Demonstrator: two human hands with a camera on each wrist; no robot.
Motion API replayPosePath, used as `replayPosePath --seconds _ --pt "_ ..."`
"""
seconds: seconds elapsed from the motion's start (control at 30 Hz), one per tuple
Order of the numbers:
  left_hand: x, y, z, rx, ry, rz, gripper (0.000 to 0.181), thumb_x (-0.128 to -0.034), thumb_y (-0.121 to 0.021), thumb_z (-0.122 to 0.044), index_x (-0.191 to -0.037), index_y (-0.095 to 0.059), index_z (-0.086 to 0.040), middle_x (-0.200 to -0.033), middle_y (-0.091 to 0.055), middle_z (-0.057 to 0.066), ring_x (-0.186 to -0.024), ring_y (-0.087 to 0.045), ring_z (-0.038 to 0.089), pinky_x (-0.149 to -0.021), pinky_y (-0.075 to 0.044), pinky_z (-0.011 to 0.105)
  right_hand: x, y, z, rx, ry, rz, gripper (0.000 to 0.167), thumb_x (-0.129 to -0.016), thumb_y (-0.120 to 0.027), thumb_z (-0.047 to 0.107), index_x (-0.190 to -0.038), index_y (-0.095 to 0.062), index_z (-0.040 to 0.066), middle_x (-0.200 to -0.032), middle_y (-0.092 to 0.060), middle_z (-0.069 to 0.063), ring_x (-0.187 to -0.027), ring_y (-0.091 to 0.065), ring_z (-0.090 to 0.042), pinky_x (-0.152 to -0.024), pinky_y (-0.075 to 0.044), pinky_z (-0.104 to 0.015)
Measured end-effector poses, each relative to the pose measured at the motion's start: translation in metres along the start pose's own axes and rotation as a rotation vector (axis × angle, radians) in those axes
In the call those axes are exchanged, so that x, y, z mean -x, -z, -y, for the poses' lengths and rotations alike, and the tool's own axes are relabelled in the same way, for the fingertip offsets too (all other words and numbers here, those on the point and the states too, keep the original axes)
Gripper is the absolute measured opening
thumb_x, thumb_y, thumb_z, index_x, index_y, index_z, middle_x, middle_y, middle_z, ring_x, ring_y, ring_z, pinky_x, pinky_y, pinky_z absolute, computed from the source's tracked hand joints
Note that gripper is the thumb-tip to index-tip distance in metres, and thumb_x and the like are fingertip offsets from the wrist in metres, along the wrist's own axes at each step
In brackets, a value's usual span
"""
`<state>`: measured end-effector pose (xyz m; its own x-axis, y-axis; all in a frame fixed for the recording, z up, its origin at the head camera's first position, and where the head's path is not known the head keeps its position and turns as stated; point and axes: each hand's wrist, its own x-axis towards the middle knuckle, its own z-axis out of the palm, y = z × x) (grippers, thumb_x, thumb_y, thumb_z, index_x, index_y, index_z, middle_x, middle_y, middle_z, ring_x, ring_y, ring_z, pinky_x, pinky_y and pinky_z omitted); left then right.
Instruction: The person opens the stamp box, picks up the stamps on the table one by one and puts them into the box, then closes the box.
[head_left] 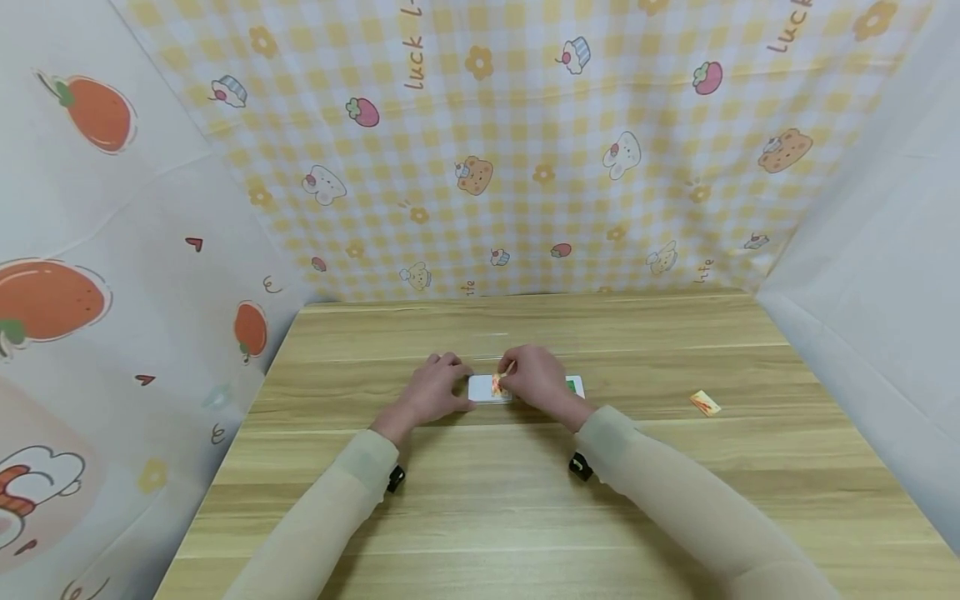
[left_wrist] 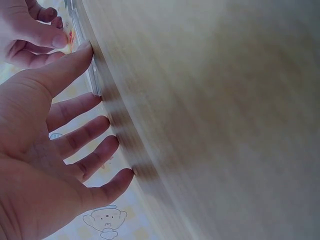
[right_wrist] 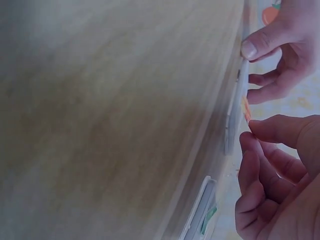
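Note:
My left hand [head_left: 437, 390] is at the left end of a thin white flat case [head_left: 482, 389] lying on the table. Its thumb and forefinger hold the case at opposite edges, while the other fingertips rest on the tabletop. Between thumb and forefinger, my right hand [head_left: 536, 379] pinches a small orange-and-yellow card [right_wrist: 246, 107] over the right part of that case. A second white case [right_wrist: 200, 205], with a green patch [head_left: 572, 386] on it, lies to the right, partly covered by the right hand. What is printed on the pinched card is too small to read.
A similar yellow-orange card [head_left: 705, 403] lies apart on the right of the wooden table [head_left: 480, 517]. Behind the hands, a clear flat sheet [head_left: 491, 343] shows faintly. Patterned cloth [head_left: 525, 167] hangs along the table's back edge.

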<state>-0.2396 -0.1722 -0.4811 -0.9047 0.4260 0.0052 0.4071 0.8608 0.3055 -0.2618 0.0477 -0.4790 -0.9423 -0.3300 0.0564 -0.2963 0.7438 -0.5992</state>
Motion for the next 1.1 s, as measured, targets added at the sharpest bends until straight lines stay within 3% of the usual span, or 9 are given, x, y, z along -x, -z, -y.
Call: replayPosePath --seconds 0.53,0.9,1.1 --pt "0.0 0.0 0.001 -0.011 -0.008 -0.006 0.056 -0.0824 -0.084 -0.041 -0.128 -0.069 -0.013 -0.123 -0.059 0.007 -0.105 -0.05 0.027 -0.083 -0.048 0.044 -0.003 -0.009 0.008 0.19 -0.031 -0.028 0.011 -0.079 -0.074 0.013 -0.081 -0.072 0.024 -0.071 -0.063 0.01 -0.06 -0.057 -0.012 -0.048 -0.044 -0.032" --pt "0.001 0.001 0.001 -0.006 -0.002 -0.002 0.056 -0.0826 -0.084 -0.041 -0.129 -0.069 -0.013 -0.124 -0.059 0.007 -0.105 -0.05 0.026 -0.083 -0.047 0.044 -0.002 -0.008 0.01 0.181 -0.024 -0.042 0.011 -0.081 -0.072 0.012 -0.083 -0.072 0.023 -0.07 -0.062 0.009 -0.06 -0.056 -0.013 -0.048 -0.044 -0.032" --pt "0.0 0.0 0.001 -0.004 -0.004 -0.002 0.057 -0.0828 -0.083 -0.042 -0.129 -0.068 -0.014 -0.124 -0.059 0.007 -0.106 -0.051 0.026 -0.084 -0.047 0.044 -0.003 0.002 0.011 0.147 -0.002 -0.064 0.009 -0.085 -0.072 0.013 -0.09 -0.073 0.021 -0.076 -0.065 0.007 -0.06 -0.057 -0.011 -0.045 -0.044 -0.029"
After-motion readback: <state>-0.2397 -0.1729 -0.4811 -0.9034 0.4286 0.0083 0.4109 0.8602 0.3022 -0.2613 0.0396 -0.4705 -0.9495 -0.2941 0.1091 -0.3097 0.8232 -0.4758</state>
